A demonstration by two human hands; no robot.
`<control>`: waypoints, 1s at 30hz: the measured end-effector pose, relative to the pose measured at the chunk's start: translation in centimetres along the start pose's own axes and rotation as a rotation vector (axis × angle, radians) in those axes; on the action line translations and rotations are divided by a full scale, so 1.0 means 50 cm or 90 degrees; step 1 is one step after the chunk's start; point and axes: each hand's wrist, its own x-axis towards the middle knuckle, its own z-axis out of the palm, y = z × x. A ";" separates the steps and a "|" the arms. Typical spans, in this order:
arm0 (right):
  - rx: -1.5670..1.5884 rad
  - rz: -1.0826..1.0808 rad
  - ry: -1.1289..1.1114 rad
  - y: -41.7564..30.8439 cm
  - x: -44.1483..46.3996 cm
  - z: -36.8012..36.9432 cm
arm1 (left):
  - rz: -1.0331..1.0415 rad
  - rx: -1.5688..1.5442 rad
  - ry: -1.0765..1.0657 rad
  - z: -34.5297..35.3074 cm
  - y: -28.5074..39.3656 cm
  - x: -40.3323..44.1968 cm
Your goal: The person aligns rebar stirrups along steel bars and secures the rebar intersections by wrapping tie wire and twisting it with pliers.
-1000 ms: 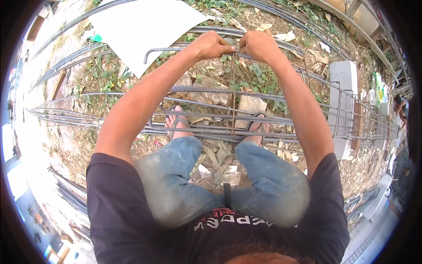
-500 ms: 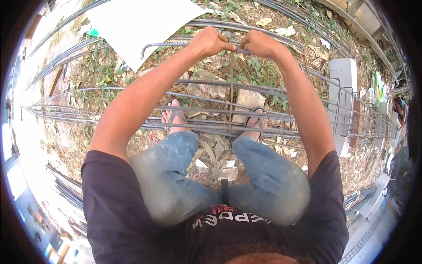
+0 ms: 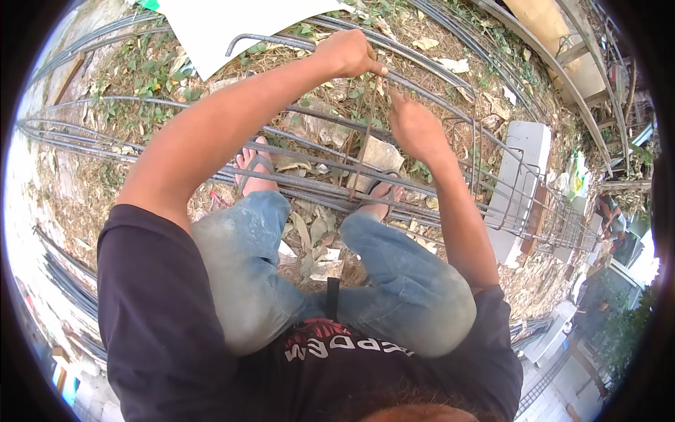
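My left hand (image 3: 348,55) is closed around a steel rebar (image 3: 271,40) with a hooked end, its thumb pressed along the bar. Just below that bar, my right hand (image 3: 416,128) has its fingers curled and the index finger pointing up toward a thin rusty stirrup (image 3: 367,119). Whatever the right fingers hold, if anything, is too small to make out. The stirrup hangs from the top bar and reaches down to several long lower rebars (image 3: 316,184) that run across in front of my feet.
More stirrups (image 3: 520,186) ring the bars at the right, beside a pale concrete block (image 3: 519,162). A stone (image 3: 380,156) lies under the bars. A white sheet (image 3: 232,24) and other loose rebars (image 3: 443,28) lie on the leafy ground behind.
My right hand has come off the top bar and dropped lower, near the stirrup. My left hand stays on the bar. The whole view has turned a little.
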 end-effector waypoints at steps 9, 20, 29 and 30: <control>0.143 -0.053 -0.144 0.005 0.057 -0.002 | 0.031 -0.003 0.043 0.015 -0.019 0.003; 0.364 -0.010 0.038 0.021 0.076 0.086 | 0.051 -0.017 0.035 0.010 -0.016 0.003; 0.023 -0.080 0.180 0.016 0.054 -0.049 | 0.165 -0.019 -0.008 -0.016 -0.032 -0.008; -0.062 -0.102 0.193 0.011 0.066 -0.076 | 0.187 -0.005 -0.010 -0.018 -0.029 -0.012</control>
